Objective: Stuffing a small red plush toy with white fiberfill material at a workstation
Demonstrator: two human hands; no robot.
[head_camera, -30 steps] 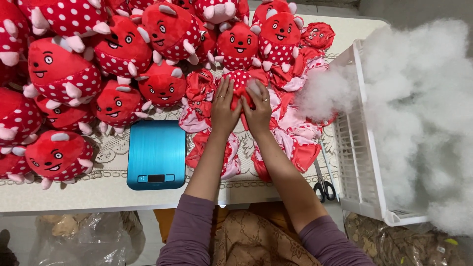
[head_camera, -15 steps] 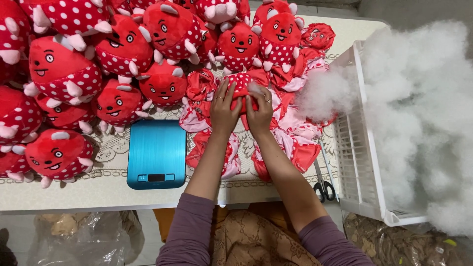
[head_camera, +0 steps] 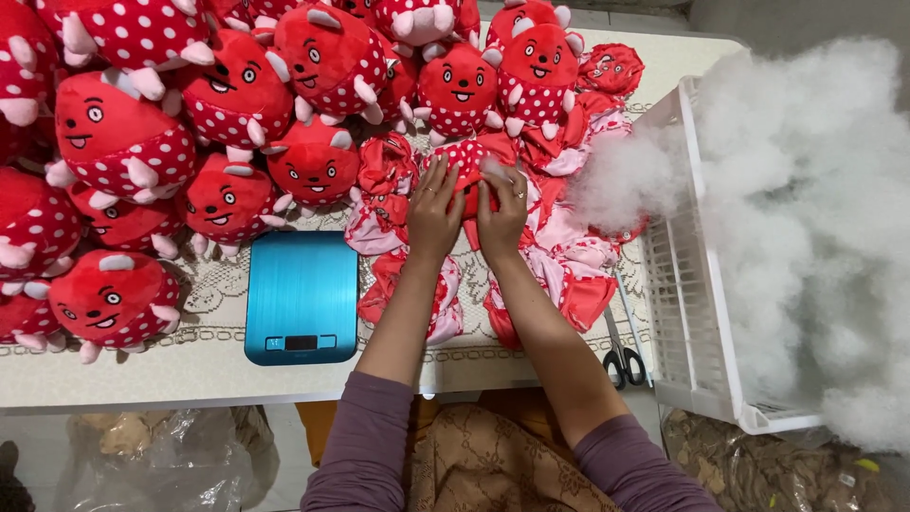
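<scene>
At table centre: both hands meet on one red dotted toy skin (head_camera: pixel 466 161), which lies on the heap of flat skins (head_camera: pixel 559 256).
Left hand (head_camera: pixel 432 213): fingers spread and pressed on the skin's left side, gripping it, palm down.
Right hand (head_camera: pixel 502 210): fingers curled over the skin's right side, pinching it where a small white tuft (head_camera: pixel 493 169) shows at the fingertips.
Skin's place: just near of the far row of stuffed toys (head_camera: pixel 455 90), touching the heap beneath, left of the crate.
Risk, stuffing: the tuft looks loose, so it could slip back out if the pinch slackens.
Risk, seam: hard pushing at the opening might strain the cloth; the opening itself is hidden under the fingers.
Risk, crowding: stuffed toys sit close on the far side, and a wide elbow or wrist move could knock one over.
Crate (head_camera: pixel 682 284): white, slatted, at the right edge of the table (head_camera: pixel 142 374), heaped with white fibre fill (head_camera: pixel 806 209) that spills toward the heap.
Scale (head_camera: pixel 301 296): blue, flat, left of the left forearm, nothing on it.
Scissors (head_camera: pixel 621 351): near edge, between the right forearm and the crate, close to the arm's path.
Left side: more stuffed red toys piled thick, leaving little bare cloth.
</scene>
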